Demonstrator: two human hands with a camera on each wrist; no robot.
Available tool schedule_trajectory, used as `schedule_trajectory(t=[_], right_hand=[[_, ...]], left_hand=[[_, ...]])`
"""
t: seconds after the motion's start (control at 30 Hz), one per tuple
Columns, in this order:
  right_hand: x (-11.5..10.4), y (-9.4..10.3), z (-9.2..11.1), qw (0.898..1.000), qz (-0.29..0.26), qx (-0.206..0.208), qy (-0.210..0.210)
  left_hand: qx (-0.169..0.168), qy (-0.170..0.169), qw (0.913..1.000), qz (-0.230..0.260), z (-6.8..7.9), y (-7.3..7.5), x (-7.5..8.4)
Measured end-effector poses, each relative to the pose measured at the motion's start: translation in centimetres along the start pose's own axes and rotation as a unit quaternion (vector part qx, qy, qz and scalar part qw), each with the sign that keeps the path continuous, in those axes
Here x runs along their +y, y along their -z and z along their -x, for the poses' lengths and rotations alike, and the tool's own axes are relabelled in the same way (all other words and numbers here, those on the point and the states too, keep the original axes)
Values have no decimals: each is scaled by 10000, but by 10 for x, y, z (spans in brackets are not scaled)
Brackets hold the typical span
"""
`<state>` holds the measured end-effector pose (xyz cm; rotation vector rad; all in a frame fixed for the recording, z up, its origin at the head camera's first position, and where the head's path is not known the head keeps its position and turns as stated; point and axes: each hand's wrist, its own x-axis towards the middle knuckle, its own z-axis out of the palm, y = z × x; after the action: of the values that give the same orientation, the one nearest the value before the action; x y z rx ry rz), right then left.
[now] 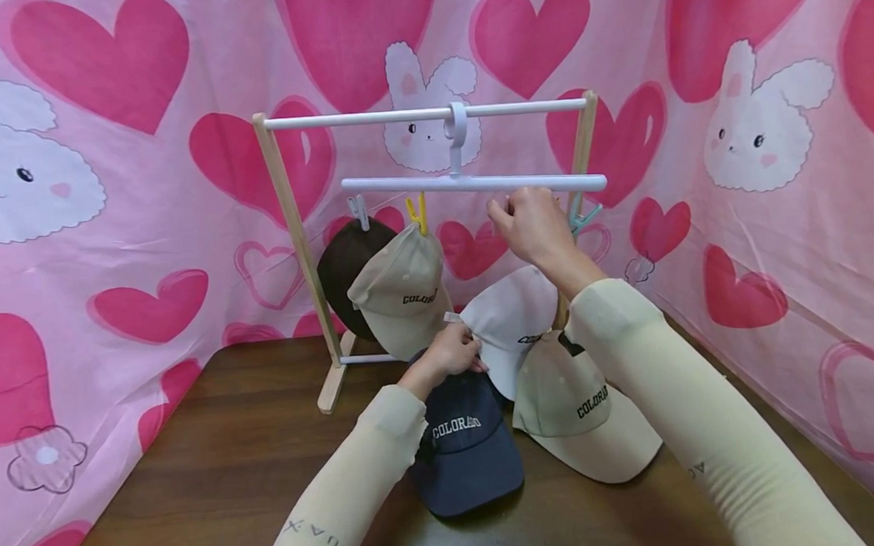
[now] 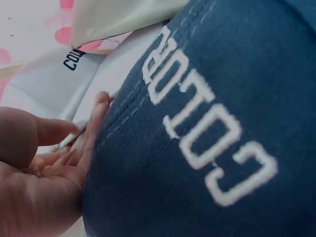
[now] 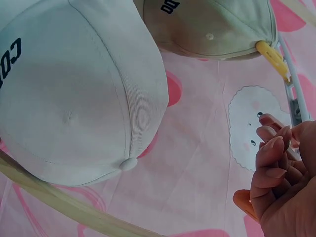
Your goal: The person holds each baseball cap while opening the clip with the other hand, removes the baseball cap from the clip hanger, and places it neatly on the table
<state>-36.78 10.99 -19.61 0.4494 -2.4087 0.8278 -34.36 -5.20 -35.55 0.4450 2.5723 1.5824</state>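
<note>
Pink cloth backdrop [image 1: 229, 60] beyond left hand [image 1: 451, 351] and right hand [image 1: 535, 225], printed with hearts [image 1: 531, 40] and white rabbits [image 1: 766, 123], dark brown wooden table [image 1: 215, 453] beneath both

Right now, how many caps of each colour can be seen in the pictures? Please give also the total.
Beige: 2, the hanging beige cap and the lower beige cap
White cap: 1
Navy cap: 1
Dark brown cap: 1
Total: 5 caps
</note>
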Motion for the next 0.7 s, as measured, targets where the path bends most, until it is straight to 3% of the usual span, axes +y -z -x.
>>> schedule_trajectory(t=[0.2,0.37,0.5,0.7], right_hand=[[0,1,-1,10000,25,27,52],[0,1,-1,9998,95,145,130],[0,1,0,9997,147,158,111],[-1,1,1,9995,211,200,116]], left_hand=[[270,473,9981,-288,4,1,3],[295,520,9960,-670,7,3,3],[138,528,9958,-740,10,5,3],[-368,588,9958,-594,18,8,6]])
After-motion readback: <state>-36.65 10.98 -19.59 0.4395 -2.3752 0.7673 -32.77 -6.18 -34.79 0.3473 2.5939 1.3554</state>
